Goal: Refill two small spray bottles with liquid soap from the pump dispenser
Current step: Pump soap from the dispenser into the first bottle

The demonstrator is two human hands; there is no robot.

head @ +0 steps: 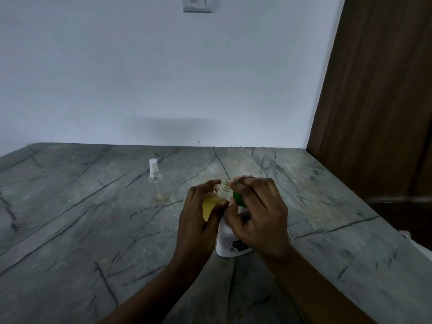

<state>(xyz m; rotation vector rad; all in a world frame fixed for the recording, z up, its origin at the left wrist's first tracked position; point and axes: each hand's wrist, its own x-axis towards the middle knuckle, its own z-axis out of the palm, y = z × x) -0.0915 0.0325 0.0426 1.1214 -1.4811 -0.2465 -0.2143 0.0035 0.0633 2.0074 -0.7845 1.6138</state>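
My left hand [198,211] grips a small clear spray bottle [214,199] with its cap off, holding yellow liquid and tilted so its open neck meets the green pump head [239,198]. My right hand [254,211] rests over that pump head on the white soap dispenser [230,242], which stands on the marble table [93,230]. Most of the dispenser's top is hidden by my fingers. A second clear spray bottle [156,181] with a white sprayer cap stands upright to the left, with a little yellowish liquid at its bottom.
A white wall rises behind the table, with a switch plate [197,4] high up. A brown wooden panel [374,101] borders the table's right side.
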